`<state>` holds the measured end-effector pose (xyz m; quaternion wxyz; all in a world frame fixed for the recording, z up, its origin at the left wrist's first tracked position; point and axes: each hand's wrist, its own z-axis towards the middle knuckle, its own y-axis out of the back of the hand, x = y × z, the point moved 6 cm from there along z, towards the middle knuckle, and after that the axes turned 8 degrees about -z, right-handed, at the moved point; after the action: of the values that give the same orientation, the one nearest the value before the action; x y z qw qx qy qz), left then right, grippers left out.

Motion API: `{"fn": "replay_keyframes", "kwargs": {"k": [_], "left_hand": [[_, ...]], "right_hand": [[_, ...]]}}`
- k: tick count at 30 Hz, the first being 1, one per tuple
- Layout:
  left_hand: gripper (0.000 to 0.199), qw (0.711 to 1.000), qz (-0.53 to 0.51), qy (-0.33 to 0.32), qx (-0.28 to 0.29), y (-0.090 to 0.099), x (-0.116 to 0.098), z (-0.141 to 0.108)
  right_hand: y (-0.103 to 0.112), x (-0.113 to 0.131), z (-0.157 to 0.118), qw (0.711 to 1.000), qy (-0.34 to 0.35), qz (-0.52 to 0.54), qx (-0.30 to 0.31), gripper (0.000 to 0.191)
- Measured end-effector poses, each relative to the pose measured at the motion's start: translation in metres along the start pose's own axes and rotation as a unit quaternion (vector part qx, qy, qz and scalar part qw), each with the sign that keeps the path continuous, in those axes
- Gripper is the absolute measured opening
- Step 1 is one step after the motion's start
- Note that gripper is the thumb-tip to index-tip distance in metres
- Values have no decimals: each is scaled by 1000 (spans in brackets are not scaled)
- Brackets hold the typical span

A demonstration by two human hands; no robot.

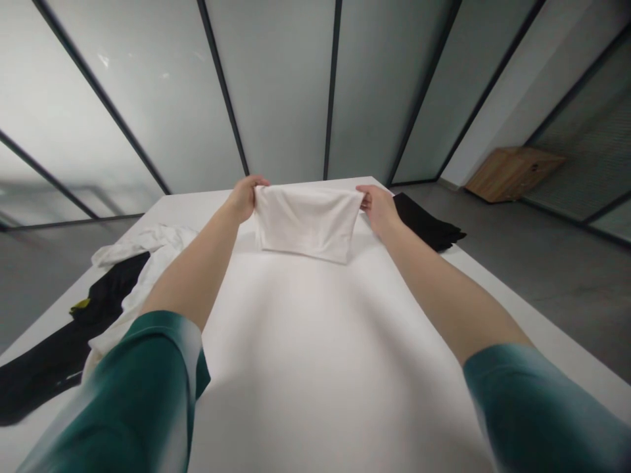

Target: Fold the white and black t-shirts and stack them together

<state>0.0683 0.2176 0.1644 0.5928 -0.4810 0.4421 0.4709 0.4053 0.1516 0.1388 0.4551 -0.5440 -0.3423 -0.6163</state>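
White cloth (308,223) | left hand (245,198): fingers (257,181) pinch top corner | right hand (378,210): fingers (363,192) pinch opposite corner | top edge held taut, level

**Plain white cloth on a white table, between teal sleeves**

The white cloth (308,223) nearly matches the white table (315,374). The teal sleeves (118,394) fade to pale edges. A black garment (426,220) lies across from a white garment (148,263) and another black garment (59,361) bearing a yellow-green patch (79,304). Beyond are a grey floor (557,276) and a tan wooden box (513,174).
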Motion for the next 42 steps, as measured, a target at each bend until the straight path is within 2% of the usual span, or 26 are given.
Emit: {"fn": "replay_keyframes", "kwargs": {"k": [3,5,6,9,12,14,16,18,21,24,26,28,34,38,40,42], "left_hand": [[30,991,65,-117,-3,0,-45,8],[38,982,111,-155,16,3,-54,-7],[43,978,134,-160,32,5,-51,-19],[52,966,216,-113,89,20,-16,-71],[53,927,347,10,145,41,42,-120],[47,893,434,42,112,56,68,-137],[42,870,490,5,52,60,78,-142],[42,851,521,-59,33,48,84,-143],[50,811,570,-113,66,17,99,-145],[54,776,618,-92,92,-1,119,-153],[53,767,627,-73,110,-3,128,-158],[55,769,623,-66,124,-1,131,-161],[63,781,601,-90,145,1,124,-163],[42,784,582,-153,153,-10,110,-167],[26,778,581,-156,179,-17,107,-170],[20,766,589,-141,215,-23,109,-173]], "right_hand": [[-3,37,21,996,86,-36,7,15],[2,44,14,988,130,-82,14,18],[6,39,4,983,144,-114,22,20],[24,-2,-42,957,142,-242,70,26],[45,-58,-86,909,90,-384,133,27],[56,-82,-100,870,80,-464,146,26],[55,-89,-102,837,109,-517,144,27],[42,-85,-99,812,170,-539,143,29],[10,-80,-101,771,261,-555,168,39],[-14,-93,-111,721,273,-595,226,51],[-20,-107,-116,698,253,-615,266,52],[-19,-117,-118,691,244,-617,287,51],[-10,-122,-113,707,249,-600,278,51],[-11,-121,-114,708,232,-605,281,53],[-12,-119,-115,709,226,-609,275,53],[-13,-115,-117,708,222,-618,262,52]]}}
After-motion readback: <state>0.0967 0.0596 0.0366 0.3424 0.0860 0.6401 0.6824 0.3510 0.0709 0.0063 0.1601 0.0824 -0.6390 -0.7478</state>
